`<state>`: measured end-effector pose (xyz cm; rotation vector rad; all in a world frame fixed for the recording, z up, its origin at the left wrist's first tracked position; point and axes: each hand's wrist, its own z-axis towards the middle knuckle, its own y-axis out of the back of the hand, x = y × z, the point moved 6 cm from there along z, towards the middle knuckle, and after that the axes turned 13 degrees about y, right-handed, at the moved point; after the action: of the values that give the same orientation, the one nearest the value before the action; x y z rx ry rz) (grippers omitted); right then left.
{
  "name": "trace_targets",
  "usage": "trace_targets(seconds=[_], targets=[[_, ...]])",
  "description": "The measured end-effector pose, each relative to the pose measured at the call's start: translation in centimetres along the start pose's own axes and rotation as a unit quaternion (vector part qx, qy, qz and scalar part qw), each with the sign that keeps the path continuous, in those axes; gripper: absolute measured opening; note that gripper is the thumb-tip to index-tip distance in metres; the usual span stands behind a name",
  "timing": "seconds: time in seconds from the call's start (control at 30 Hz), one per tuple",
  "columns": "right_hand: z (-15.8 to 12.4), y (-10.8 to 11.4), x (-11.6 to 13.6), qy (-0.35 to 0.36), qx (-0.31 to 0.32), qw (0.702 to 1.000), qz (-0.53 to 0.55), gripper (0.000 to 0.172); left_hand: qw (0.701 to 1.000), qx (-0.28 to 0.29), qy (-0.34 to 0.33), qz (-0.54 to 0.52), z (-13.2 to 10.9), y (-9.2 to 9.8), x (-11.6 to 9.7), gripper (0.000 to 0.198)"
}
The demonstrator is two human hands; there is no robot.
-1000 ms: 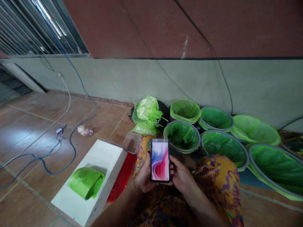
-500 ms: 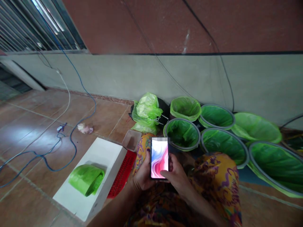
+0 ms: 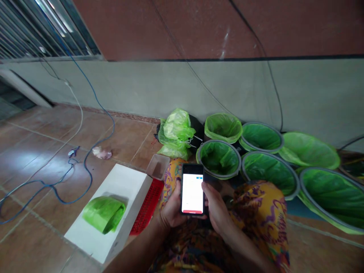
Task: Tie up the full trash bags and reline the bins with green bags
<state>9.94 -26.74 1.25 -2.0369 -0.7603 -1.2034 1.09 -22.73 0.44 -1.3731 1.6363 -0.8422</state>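
Note:
A dark-edged smartphone [image 3: 192, 193] is held upright between my two hands, above my lap. Its screen is mostly white, with a red bar at the bottom and a small blue patch near the top right. My left hand [image 3: 172, 207] wraps round the phone's left side and lower back. On the other side, my right hand [image 3: 215, 204] grips the right edge, its thumb by that edge. The fingers behind the phone are partly hidden. Left of my knees, a folded green sheet [image 3: 104, 214] lies on a white block [image 3: 125, 182].
Several bins lined with green bags, one a grey-rimmed bin [image 3: 218, 159], stand along the wall at right. Tied green bags [image 3: 178, 131] sit beside them. A red basket [image 3: 146, 206] and clear tray [image 3: 158, 166] lie near my left knee. A blue cable [image 3: 91, 176] crosses the tiles.
The phone's screen has gone from a pink and blue picture to a white page. My right thumb has moved up from the lower screen to the right edge.

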Motion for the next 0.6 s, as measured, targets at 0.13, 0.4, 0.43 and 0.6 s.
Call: trace_targets(seconds=[0.13,0.4,0.43,0.6], targets=[[0.31,0.08,-0.56,0.002,-0.011,1.000,0.015,0.052,1.000,0.008,-0.007,-0.003,0.06,-0.01,-0.11,0.076],[0.50,0.68,-0.89,0.002,-0.015,1.000,0.028,0.050,0.998,0.052,-0.017,0.012,0.11,-0.56,-0.11,0.080],[0.49,0.72,-0.88,0.005,-0.015,0.999,0.029,0.049,0.998,0.058,-0.018,0.013,0.08,-0.58,-0.10,0.080],[0.38,0.70,-1.13,-0.005,-0.019,0.999,0.051,0.047,0.997,0.073,-0.018,0.007,-0.18,-0.57,-0.16,0.074]])
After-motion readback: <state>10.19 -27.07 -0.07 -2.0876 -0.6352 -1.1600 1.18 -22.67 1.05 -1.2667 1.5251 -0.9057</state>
